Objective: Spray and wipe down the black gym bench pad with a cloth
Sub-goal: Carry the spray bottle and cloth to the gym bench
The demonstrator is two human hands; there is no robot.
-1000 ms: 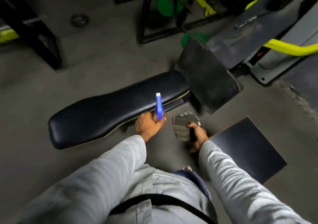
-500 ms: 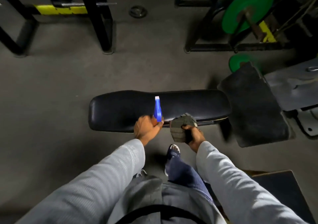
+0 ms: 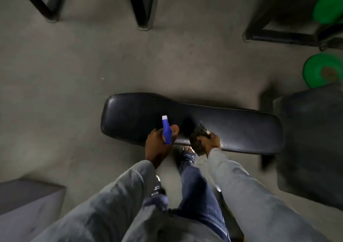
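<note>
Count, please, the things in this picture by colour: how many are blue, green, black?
Blue: 1, the spray bottle held by the left hand.
Green: 2, the weight plates.
Black: 1, the bench pad; the right hand holds a cloth on it.
Total: 4.

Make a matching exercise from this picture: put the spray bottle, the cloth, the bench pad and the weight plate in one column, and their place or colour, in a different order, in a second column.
Things:
1. spray bottle
2. cloth
3. bench pad
4. weight plate

Descriptions:
A. green, at the right edge of the view
B. black, lying across the middle of the view
C. blue, held in the left hand
D. dark and crumpled, held in the right hand

Pairs: 1-C, 2-D, 3-B, 4-A
</note>
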